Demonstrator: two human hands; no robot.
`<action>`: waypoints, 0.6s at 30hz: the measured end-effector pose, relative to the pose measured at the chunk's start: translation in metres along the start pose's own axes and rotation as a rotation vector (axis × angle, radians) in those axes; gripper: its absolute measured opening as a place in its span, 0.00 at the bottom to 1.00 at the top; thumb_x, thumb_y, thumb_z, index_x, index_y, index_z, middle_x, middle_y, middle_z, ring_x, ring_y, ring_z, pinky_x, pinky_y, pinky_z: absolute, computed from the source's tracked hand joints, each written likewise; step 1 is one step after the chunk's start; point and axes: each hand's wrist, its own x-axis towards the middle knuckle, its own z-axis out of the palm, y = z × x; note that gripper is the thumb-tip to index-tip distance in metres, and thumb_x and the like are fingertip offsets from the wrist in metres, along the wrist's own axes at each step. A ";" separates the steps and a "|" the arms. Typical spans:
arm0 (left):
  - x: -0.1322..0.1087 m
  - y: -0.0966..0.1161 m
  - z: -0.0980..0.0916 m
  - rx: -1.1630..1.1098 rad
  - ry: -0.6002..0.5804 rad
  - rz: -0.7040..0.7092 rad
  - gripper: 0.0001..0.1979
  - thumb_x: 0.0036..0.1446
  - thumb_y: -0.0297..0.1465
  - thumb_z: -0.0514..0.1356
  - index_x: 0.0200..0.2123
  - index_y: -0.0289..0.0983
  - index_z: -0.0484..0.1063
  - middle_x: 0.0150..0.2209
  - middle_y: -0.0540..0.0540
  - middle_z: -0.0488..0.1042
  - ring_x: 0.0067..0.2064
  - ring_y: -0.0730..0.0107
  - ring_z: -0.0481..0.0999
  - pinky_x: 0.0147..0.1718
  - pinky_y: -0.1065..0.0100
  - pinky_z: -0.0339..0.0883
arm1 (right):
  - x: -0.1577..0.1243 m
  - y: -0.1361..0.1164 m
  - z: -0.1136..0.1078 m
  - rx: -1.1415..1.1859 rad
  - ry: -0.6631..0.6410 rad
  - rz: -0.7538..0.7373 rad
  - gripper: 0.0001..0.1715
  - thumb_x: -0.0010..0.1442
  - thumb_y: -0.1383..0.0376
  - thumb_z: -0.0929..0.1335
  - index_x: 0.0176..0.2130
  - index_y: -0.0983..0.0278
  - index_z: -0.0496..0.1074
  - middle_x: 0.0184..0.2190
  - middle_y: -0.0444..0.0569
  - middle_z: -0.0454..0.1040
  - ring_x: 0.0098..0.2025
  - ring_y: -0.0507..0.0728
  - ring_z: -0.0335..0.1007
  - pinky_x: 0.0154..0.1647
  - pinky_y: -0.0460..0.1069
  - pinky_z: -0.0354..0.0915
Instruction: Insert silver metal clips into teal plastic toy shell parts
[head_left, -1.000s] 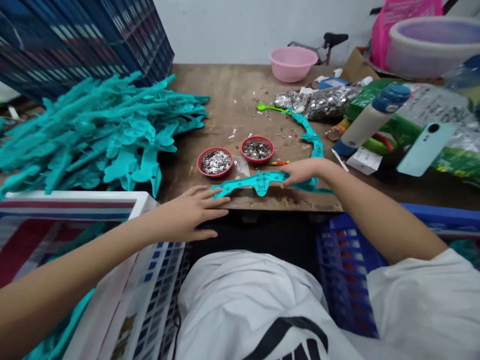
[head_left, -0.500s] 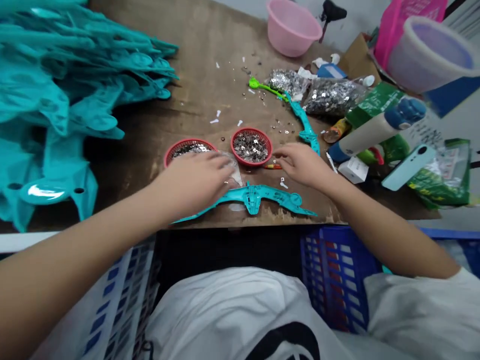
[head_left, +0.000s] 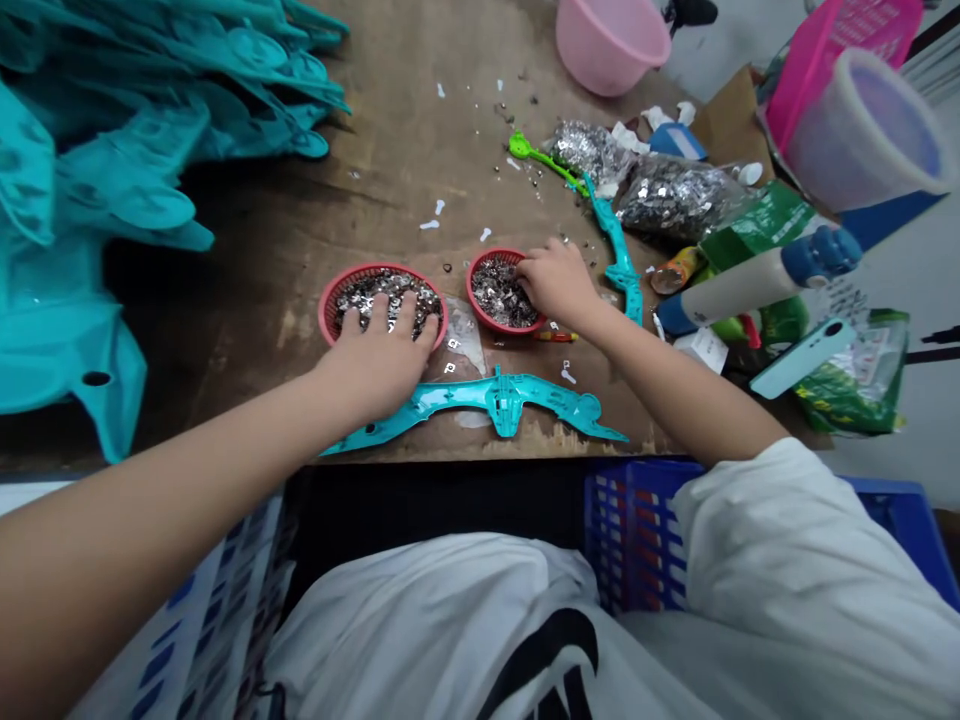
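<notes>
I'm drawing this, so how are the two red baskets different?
The left red basket looks wider; the right red basket smaller. The left hand spreads over the left one; the right hand curls over the right one's rim. Both hold shiny little pieces.

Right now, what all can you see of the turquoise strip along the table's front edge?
The turquoise strip looks like plastic: long, bow-shaped, with a wider block at its middle and a rounded disc near the pointed right end. It lies on the table, along the front edge. The left hand hides a stretch of it; whether they touch is unclear.
</notes>
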 end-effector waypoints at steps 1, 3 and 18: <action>0.001 -0.001 0.000 -0.003 -0.002 0.013 0.40 0.89 0.31 0.53 0.97 0.36 0.63 0.98 0.24 0.48 0.97 0.10 0.52 0.88 0.12 0.62 | 0.001 0.003 0.004 0.008 0.032 -0.007 0.28 0.89 0.67 0.63 0.62 0.67 0.92 0.62 0.68 0.91 0.71 0.79 0.75 0.70 0.71 0.70; 0.004 -0.002 0.000 0.000 -0.003 0.060 0.39 0.89 0.33 0.55 0.97 0.39 0.64 0.99 0.28 0.47 0.97 0.13 0.52 0.89 0.16 0.60 | 0.003 0.009 0.008 0.024 0.079 0.005 0.27 0.88 0.67 0.62 0.63 0.67 0.91 0.62 0.70 0.90 0.70 0.80 0.76 0.71 0.71 0.70; 0.008 0.003 -0.034 -0.084 0.076 0.102 0.22 0.90 0.41 0.57 0.63 0.43 0.92 0.67 0.37 0.90 0.73 0.34 0.87 0.74 0.39 0.83 | -0.127 -0.016 -0.041 0.639 0.055 0.047 0.11 0.71 0.60 0.75 0.48 0.61 0.89 0.38 0.49 0.86 0.43 0.62 0.81 0.50 0.57 0.75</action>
